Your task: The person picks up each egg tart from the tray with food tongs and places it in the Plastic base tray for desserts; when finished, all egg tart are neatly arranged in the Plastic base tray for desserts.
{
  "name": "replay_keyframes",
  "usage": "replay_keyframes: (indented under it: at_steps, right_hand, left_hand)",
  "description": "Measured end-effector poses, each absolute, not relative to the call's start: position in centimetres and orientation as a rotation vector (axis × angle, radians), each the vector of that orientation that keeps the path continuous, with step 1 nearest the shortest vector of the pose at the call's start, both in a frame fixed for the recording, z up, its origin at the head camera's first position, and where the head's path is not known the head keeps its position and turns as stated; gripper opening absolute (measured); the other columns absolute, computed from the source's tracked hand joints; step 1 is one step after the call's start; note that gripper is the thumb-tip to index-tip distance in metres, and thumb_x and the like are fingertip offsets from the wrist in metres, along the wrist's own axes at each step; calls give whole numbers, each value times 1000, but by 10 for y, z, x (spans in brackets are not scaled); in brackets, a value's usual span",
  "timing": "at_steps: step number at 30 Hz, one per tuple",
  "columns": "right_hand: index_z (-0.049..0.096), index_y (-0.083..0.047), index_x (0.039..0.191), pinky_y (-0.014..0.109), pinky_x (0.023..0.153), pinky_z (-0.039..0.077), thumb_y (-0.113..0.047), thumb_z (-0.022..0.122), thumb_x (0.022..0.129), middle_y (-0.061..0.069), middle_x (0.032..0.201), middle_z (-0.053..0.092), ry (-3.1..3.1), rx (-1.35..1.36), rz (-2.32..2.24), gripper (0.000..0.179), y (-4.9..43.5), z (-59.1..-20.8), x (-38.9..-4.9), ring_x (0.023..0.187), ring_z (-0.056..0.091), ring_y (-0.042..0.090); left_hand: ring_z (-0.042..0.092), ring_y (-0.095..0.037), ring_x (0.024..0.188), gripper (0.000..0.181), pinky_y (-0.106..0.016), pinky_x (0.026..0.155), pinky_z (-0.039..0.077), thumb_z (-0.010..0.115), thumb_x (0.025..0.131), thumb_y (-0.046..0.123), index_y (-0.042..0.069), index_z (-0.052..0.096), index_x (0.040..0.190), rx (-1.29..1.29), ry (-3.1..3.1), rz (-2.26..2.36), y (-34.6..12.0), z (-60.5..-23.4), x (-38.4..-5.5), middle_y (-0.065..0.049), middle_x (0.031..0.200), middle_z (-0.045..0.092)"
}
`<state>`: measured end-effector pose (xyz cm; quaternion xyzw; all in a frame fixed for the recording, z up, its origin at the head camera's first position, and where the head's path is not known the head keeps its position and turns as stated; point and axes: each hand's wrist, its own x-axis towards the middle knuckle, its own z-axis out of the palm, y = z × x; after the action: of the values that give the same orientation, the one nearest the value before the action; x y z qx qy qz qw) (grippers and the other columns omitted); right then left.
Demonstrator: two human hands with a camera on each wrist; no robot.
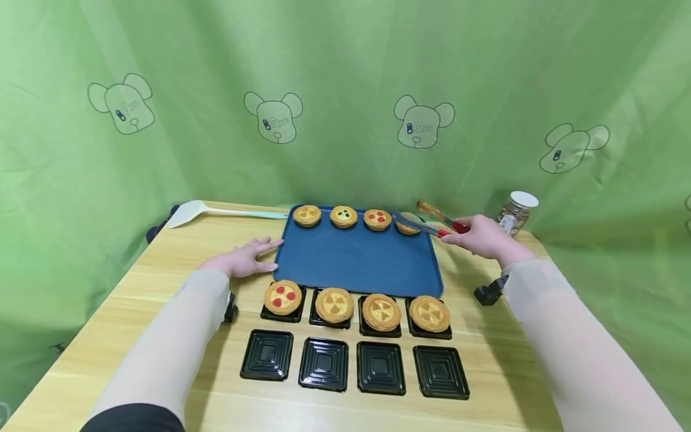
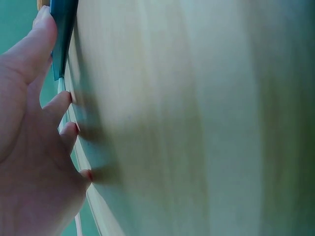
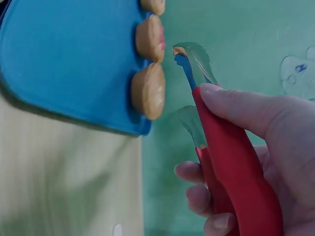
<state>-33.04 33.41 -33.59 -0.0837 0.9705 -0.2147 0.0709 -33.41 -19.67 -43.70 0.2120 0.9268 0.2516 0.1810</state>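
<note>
Red-handled metal tongs (image 3: 229,147) held parted in the right hand (image 1: 483,237) near the far right corner of a rectangular blue tray (image 1: 356,255).
Thumb and fingers pinch opposite handles; the long axis slants, tips pointing left and away from the person. The left hand (image 1: 245,259) spreads its fingers at the tray's left edge. One tong arm partly hides the round golden tart (image 3: 148,91) in the head view; the right wrist view cuts off the handle ends.
</note>
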Motion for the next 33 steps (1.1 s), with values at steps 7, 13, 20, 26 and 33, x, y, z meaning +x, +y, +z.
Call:
replay_keyframes:
  at_steps: [7,13,20,26,33]
  right_hand:
    - [44,11,142,37,61,51,-46,68,92,27,114,64,2886,-228,-697,79,342,-352,-335,78,61,28]
    - [46,9,142,39,67,51,-45,68,92,27,116,64,2914,-221,-680,77,340,-363,-338,84,61,28]
    - [55,9,134,38,66,49,-43,69,92,20,104,67,2938,-225,-658,67,343,-377,-341,80,58,27]
    - [58,7,131,35,65,46,-39,70,92,15,96,67,2934,-233,-695,62,340,-382,-341,77,56,26]
    - [53,8,136,46,79,49,-40,66,94,27,117,64,2958,-234,-647,65,336,-383,-341,93,59,33]
  left_hand:
    - [-2,-44,147,71,-68,110,-7,56,101,40,18,22,159,607,2618,738,-197,-436,-335,-20,163,6]
    - [-2,-44,147,71,-67,111,-7,56,101,40,19,21,159,605,2618,732,-198,-437,-335,-20,163,6]
    - [-3,-42,147,71,-67,111,-6,55,101,41,21,20,159,595,2610,714,-198,-437,-334,-18,164,5]
    - [-3,-42,147,71,-67,111,-6,55,101,40,20,20,159,597,2617,701,-197,-437,-335,-18,164,5]
    - [-3,-43,147,71,-68,111,-6,55,101,40,20,21,159,588,2616,714,-197,-438,-335,-18,164,5]
